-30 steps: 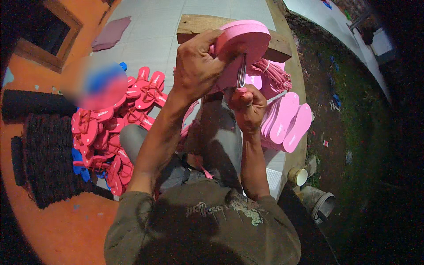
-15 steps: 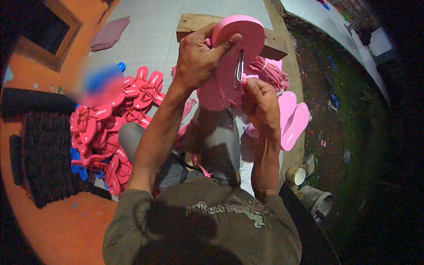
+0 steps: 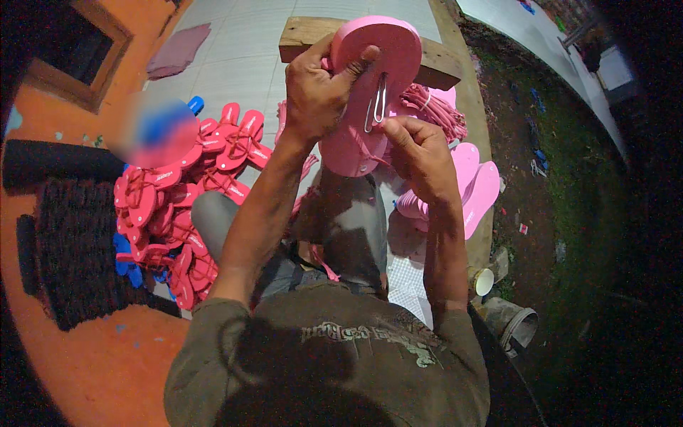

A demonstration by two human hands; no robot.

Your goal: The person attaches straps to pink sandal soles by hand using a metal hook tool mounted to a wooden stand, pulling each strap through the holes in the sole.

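My left hand [image 3: 313, 92] is closed round the edge of a pink flip-flop sole [image 3: 380, 43], its thumb pressed on the face. The sole is tilted up against a wooden block. A bent silver wire loop [image 3: 381, 99] sticks out of a hole in the sole and hangs down along it. Close by the loop's lower end, my right hand [image 3: 423, 149] pinches a thin pink strap between thumb and forefinger; its tip is mostly hidden. Part of the strap [image 3: 366, 151] crosses the lower sole toward my right palm.
The wooden block [image 3: 306, 35] lies across the tiled floor [image 3: 249, 43]. Bundled pink straps [image 3: 434, 110] and pink soles [image 3: 482, 192] lie at right. A heap of red flip-flops [image 3: 153, 196] is at left. Buckets [image 3: 516, 327] stand at lower right, beside the floor's edge.
The sole and my left hand have shifted slightly left and up. My right hand has drawn back a little lower and right of the sole, and the wire loop shows more fully.
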